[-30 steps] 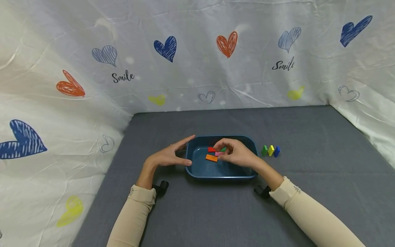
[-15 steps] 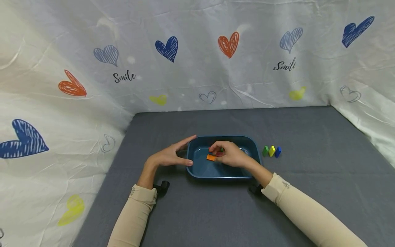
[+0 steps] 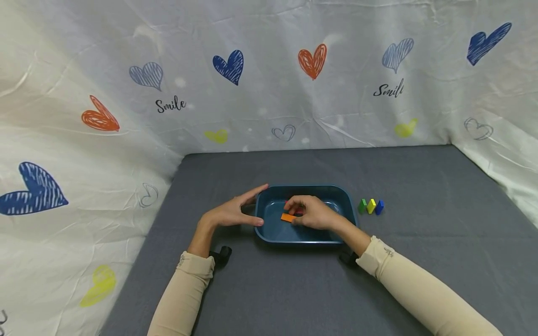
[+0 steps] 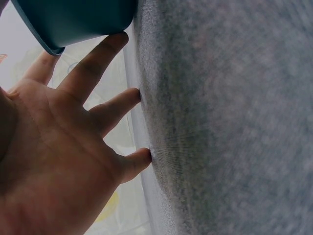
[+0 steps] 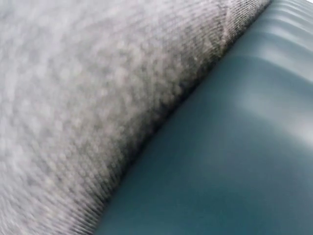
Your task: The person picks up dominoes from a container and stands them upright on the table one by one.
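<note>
A dark blue tray [image 3: 269, 233] with round corners sits in the middle of the gray table [image 3: 420, 261]. Inside it lie a flat orange block [image 3: 288, 217] and a red block [image 3: 289, 203], mostly hidden. The right hand [image 3: 313, 213] is in the tray with curled fingers over the blocks; I cannot tell if it pinches one. The left hand [image 3: 229, 213], at the tray's 9 o'clock, is spread flat against its side. Green [image 3: 362, 206], yellow [image 3: 371, 206] and blue [image 3: 379, 206] blocks stand at 3 o'clock. The cloth [image 3: 269, 74] behind says "Smile".

I am looking at a makeshift recording booth. A heart-printed white sheet [image 3: 269, 84] walls the back and side edges of a grey cloth-covered table [image 3: 420, 186].
</note>
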`<state>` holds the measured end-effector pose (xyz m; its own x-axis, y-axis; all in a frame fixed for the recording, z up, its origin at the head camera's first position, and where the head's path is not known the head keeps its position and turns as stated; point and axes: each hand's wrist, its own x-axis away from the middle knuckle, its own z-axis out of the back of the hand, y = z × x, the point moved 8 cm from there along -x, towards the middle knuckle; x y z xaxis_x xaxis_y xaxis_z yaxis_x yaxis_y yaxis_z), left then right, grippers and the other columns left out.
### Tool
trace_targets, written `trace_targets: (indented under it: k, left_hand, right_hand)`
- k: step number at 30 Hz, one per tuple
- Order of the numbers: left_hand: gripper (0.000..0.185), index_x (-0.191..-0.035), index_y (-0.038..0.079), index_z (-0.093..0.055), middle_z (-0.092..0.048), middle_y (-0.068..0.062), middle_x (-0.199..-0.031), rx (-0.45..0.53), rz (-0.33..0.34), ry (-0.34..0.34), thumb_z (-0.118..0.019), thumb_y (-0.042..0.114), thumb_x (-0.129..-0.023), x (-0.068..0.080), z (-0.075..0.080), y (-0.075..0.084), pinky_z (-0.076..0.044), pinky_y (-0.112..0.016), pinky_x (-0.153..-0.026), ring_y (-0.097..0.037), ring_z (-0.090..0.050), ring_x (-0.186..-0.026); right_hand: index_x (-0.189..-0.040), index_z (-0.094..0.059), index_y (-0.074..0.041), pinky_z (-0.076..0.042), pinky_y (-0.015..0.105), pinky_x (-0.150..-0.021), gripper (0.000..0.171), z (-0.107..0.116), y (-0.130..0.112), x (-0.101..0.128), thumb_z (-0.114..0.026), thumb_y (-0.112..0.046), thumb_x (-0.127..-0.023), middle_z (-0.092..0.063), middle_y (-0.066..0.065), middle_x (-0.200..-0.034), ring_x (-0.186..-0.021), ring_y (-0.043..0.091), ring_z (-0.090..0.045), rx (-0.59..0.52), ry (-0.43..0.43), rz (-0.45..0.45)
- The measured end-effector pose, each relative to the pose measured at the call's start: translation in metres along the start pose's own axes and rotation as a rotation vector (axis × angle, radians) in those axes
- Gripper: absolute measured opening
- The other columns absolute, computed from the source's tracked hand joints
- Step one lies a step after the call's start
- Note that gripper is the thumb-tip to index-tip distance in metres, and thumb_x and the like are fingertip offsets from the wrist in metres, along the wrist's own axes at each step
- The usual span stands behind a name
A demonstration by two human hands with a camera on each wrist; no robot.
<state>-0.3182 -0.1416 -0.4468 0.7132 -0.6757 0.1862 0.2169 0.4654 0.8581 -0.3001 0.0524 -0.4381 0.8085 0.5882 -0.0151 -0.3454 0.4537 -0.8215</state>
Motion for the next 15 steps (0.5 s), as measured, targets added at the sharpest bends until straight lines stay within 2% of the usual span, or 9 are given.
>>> trace_targets:
  k: [5, 15]
  left_hand:
    - [0.103, -0.164, 0.038, -0.014, -0.011, 0.012, -0.171, 0.000, 0.000, 0.005, -0.081, 0.043, -0.087, -0.0006, 0.0000, -0.0007, -0.025, -0.067, -0.121, -0.035, -0.019, -0.158]
    - [0.103, -0.164, 0.037, -0.015, -0.011, 0.010, -0.171, -0.009, -0.014, 0.005, -0.081, 0.044, -0.086, -0.0021, 0.0006, -0.0023, -0.024, -0.067, -0.121, -0.036, -0.019, -0.157]
  right_hand:
    - [-0.116, -0.068, 0.000, -0.055, 0.044, -0.102, 0.033, -0.0027, -0.0020, -0.0008, -0.076, 0.005, -0.085, -0.069, 0.016, -0.117, -0.107, 0.028, -0.067, 0.001, -0.010, 0.018]
    - [-0.115, -0.070, -0.002, -0.054, 0.048, -0.102, 0.035, -0.0059, -0.0045, -0.0020, -0.076, 0.009, -0.083, -0.070, 0.013, -0.113, -0.107, 0.029, -0.068, 0.100, -0.009, 0.057]
